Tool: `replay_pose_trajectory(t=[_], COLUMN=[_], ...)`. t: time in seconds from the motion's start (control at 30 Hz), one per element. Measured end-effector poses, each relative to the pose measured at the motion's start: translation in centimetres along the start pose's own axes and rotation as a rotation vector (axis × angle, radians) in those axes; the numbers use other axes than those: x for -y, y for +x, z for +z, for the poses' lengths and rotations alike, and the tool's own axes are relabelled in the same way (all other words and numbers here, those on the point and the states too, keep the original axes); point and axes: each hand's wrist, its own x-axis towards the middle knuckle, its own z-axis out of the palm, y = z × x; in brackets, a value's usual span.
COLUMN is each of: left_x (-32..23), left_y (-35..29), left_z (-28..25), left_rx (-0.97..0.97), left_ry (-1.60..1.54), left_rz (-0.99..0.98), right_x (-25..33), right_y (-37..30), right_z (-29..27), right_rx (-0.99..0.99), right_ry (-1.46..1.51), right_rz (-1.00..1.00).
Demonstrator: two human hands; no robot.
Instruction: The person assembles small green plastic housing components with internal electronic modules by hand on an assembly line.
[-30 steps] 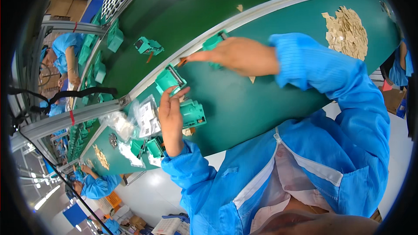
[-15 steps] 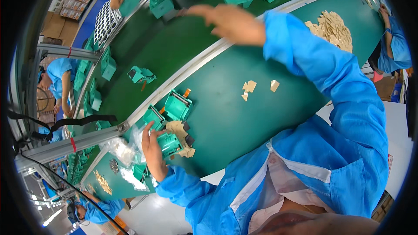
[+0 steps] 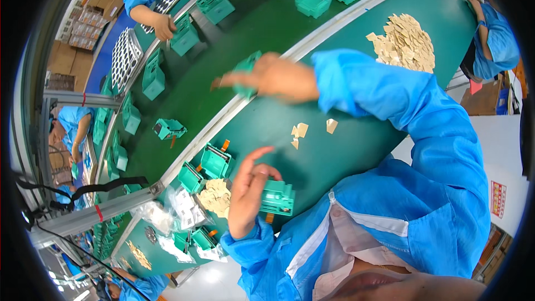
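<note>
Left hand half closed: index finger sticks out, thumb and other fingers curl at the upper left of a green housing, loosely gripping that end. Right hand is motion-blurred, index stretched left over the belt; a second green housing sits partly hidden at its fingers, and whether it's gripped or only touched, can't tell.

Housing at the left hand: boxy green plastic, long side roughly crosswise, lengthwise channel on the visible face, orange tab poking out the lower edge. It's at the near side of the table, just in front of the person's blue jacket. Second one is over the metal rail area, details smeared.

Green table: two housings beside the rail, small cream pile next to them, clear plastic bags left of that, a few loose cream flakes mid-table, large cream pile farther right.

Past the rail, dark green belt with more housings along it, one lying alone. Black-dotted white sheets at the far side, a co-worker's hand on a housing there. Another co-worker at right. Cartons upper left.
</note>
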Motion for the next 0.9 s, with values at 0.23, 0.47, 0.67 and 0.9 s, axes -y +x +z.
replay_pose_trajectory(t=[0.23,0.47,0.67,0.9], left_x=[2.2,2.2,2.9,4.6], left_y=[1.7,-0.1,3.4,4.5], left_z=[1.1,-0.5,-0.6,-2.0], left_rx=[0.16,-0.062,-0.2,-0.125], left_ry=[0.046,-0.192,-0.191,-0.18], left_rz=[-0.111,0.004,0.039,-0.03], right_x=[4.1,-10.0,-14.9,1.1], right_y=[-1.0,-3.5,-8.0,-4.3], right_z=[4.5,-8.5,-6.8,-2.4], right_rx=[-0.123,-0.028,-0.124,0.181], right_ry=[0.226,-0.169,-0.393,-0.174], right_rz=[-0.296,0.388,0.416,0.131])
